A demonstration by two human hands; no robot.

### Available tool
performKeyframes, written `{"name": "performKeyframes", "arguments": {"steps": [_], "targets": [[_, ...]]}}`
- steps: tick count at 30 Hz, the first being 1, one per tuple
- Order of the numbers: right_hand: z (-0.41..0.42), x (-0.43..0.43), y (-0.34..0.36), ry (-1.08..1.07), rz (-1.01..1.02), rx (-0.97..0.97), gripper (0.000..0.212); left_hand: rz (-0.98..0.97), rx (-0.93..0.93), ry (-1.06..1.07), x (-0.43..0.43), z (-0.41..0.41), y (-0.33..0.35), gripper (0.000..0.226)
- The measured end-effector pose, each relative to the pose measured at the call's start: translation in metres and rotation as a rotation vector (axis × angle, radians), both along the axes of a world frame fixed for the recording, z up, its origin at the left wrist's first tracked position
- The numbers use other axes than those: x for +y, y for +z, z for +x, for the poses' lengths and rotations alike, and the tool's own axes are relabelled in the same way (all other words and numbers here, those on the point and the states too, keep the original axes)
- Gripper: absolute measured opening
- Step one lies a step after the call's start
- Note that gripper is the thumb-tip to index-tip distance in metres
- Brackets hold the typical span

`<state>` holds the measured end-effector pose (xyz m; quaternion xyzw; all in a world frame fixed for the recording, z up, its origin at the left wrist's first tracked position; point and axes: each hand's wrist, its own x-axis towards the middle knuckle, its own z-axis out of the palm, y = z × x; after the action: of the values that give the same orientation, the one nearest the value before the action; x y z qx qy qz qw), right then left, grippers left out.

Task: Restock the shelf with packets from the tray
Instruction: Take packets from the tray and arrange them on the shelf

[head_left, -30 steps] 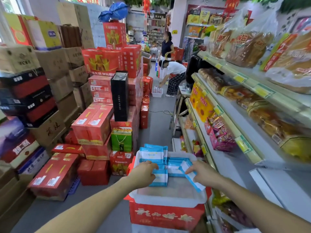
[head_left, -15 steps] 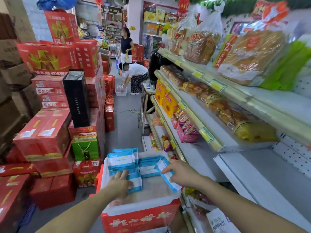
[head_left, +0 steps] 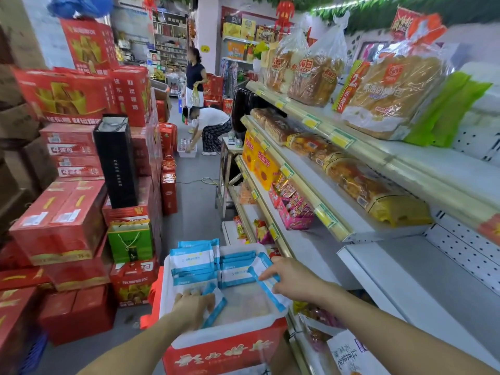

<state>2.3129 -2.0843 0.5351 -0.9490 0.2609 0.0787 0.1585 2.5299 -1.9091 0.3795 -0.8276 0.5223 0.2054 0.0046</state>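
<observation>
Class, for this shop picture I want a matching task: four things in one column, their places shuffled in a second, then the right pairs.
Things
1 green gift bag
2 bagged bread loaves
3 left hand
4 pink snack boxes

Places
A top shelf
B on a packet in the white tray
C among stacked red cartons
D shelved beside yellow packs

Pairs: 1-C, 2-A, 3-B, 4-D

I'm getting one head cam only, wide-angle, pointing forward and down the aisle point(head_left: 194, 212); tray point(head_left: 216, 338) sitting close below centre, shelf point(head_left: 433, 280) running along the right.
</observation>
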Motion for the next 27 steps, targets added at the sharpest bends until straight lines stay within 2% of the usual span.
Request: {"name": "performKeyframes", "arguments": {"steps": [3, 8, 14, 19, 23, 27], "targets": [[-0.002, 0.001, 0.005, 0.006, -0.018, 0.001, 0.05, -0.045, 0.083, 0.007, 0.0, 0.001, 0.006, 0.026], [-0.002, 0.004, 0.013, 0.03, -0.004, -0.002, 0.051, -0.029, 0.126, -0.028, -0.005, 0.011, 0.039, 0.062], [0.0, 0.0, 0.038, 0.046, -0.009, 0.001, 0.061, -0.112, 0.27, -0.073, -0.013, 0.032, 0.113, 0.077], [-0.006, -0.005, 0.069, 0.04, -0.036, -0.026, 0.061, -0.244, 0.442, -0.079, -0.024, 0.037, 0.171, 0.071], [-0.017, -0.01, 0.097, 0.011, -0.048, -0.053, 0.06, -0.282, 0.444, -0.192, -0.04, 0.039, 0.203, 0.064], [-0.033, -0.018, 0.135, -0.043, -0.063, -0.082, 0.057, -0.358, 0.372, -0.364, -0.066, 0.04, 0.243, 0.044]]}}
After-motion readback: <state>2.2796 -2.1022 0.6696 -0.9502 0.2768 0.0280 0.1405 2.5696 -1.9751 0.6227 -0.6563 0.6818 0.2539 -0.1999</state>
